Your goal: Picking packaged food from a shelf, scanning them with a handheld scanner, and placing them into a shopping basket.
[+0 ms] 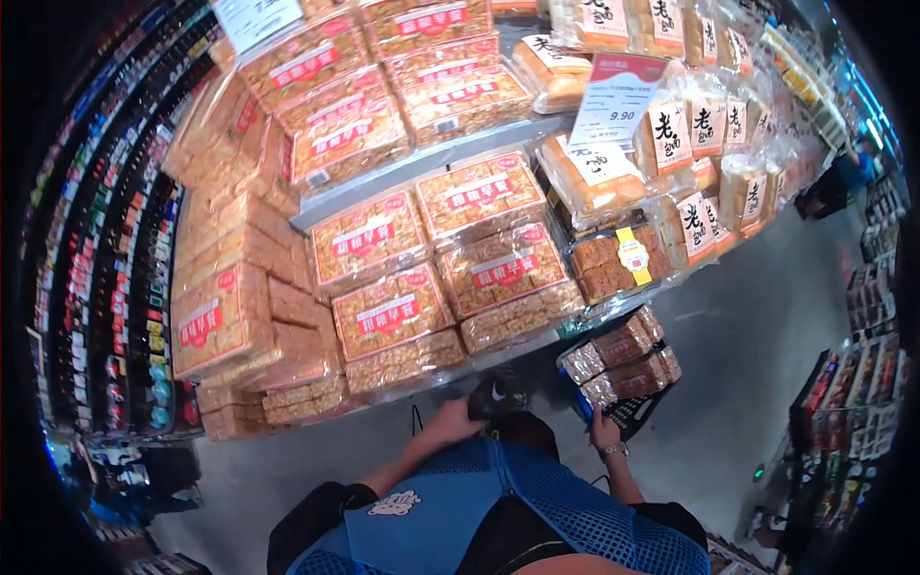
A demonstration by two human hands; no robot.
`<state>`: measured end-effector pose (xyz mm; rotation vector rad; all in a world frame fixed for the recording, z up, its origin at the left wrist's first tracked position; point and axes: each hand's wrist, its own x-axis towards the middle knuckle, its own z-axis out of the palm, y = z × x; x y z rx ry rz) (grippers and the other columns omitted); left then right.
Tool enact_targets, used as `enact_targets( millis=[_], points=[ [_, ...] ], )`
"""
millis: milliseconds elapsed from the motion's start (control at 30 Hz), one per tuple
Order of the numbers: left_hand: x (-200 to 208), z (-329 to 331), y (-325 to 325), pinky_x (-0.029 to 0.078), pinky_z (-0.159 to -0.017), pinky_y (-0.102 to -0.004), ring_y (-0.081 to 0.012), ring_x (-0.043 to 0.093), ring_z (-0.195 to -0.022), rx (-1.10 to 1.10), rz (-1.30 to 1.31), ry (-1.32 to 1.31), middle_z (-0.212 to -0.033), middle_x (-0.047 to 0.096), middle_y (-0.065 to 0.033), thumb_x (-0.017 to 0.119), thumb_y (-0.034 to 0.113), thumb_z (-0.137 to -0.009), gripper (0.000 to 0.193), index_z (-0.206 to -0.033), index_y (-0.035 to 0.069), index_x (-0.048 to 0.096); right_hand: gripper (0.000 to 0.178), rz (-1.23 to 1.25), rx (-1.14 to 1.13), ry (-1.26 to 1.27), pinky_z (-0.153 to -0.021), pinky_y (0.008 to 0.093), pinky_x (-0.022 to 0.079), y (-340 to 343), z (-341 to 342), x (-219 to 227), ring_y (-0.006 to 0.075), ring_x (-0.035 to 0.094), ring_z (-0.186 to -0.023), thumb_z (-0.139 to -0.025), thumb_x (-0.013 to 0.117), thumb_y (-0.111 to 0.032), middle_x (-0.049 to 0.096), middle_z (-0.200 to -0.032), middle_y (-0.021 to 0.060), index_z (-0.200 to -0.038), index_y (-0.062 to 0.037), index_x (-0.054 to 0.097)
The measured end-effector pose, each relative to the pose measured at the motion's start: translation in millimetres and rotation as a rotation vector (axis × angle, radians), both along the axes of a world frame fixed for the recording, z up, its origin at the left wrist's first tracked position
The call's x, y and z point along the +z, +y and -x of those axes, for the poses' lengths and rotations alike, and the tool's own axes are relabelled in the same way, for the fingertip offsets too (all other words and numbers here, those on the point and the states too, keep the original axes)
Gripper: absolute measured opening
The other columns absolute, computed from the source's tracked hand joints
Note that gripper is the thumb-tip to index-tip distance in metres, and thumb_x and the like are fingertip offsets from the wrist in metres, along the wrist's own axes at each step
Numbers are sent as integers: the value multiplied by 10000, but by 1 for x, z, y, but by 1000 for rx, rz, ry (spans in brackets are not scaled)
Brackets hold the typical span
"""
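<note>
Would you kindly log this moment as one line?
left hand: apart from stacked clear-wrapped tan packs, grip unclear | right hand: at blue-edged black plastic basket | basket: holds clear-wrapped brown blocks

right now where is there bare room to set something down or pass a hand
The widest bare patch is grey floor, bordered by the basket, the right edge of the display and the shelving at far right. More bare floor lies between the display's left end and the left forearm. Crowded: the display, its wrapped packs stacked tightly.

price card (259,29): cut by top edge | left fingers (468,416): tips hidden | shelf goods (113,287): blurred
</note>
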<state>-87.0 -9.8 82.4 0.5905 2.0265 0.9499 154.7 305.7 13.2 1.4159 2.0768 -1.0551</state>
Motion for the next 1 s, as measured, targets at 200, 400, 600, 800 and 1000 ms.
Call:
enact_targets(
  millis=[200,400,600,800,1000],
  points=[
    [96,25,-38,542,-874,-404,-340,698,-988,56,-218,14,-1033,716,-205,785,218,-748,500,-1178,17,628,778,-234,136,-3,-859,508,509,-26,-3,-20,442,677,-895,-994,233,-601,684,-863,296,-948,17,704],
    [116,35,-83,529,-899,-387,-331,692,-1023,110,-199,-26,-1057,713,-204,787,218,-751,523,-1212,37,621,517,-148,169,-24,-740,512,530,-54,-11,-53,419,687,-799,-991,392,-502,686,-861,267,-1229,-87,588],
    [120,35,-111,514,-908,-371,-300,688,-1047,155,-256,-75,-1071,709,-192,775,139,-757,515,-1234,39,608,550,-123,63,-3,-638,532,523,-93,-25,-80,461,659,-746,-924,564,-264,673,-824,260,-1385,-32,373],
    [115,32,-138,509,-873,-310,-123,633,-962,181,-279,-20,-1038,718,-93,765,87,-812,426,-1208,11,626,885,-201,146,164,-710,409,543,-155,1,-36,292,694,-629,-949,238,-720,644,-561,132,-647,-37,713],
    [120,39,-155,514,-878,-314,-122,633,-961,165,-287,-8,-1068,718,-81,761,93,-825,398,-1195,14,638,902,-50,15,95,-676,412,545,-187,19,-2,308,690,-618,-953,217,-722,635,-543,130,-653,-35,718]
  ],
)
